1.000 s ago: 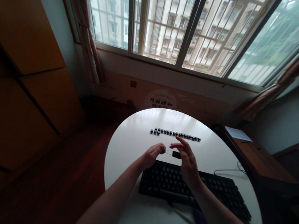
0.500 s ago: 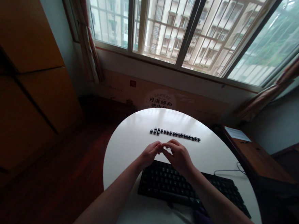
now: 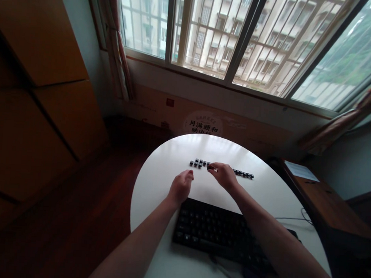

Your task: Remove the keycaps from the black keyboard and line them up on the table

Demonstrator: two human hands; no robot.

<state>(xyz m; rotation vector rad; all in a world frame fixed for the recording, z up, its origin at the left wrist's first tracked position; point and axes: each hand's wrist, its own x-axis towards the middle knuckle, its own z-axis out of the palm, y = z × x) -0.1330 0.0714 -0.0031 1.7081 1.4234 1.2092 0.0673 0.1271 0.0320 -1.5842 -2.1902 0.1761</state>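
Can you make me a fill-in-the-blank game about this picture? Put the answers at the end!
1. The keyboard lies on a round table whose top is coloured ____.
2. The right hand hides part of a row of small keycaps, which are coloured ____.
3. The hand nearer the orange-brown cabinet is the person's ____ hand.
4. The curtains hang at the two sides of a big barred ____.

Missing words: white; black; left; window.
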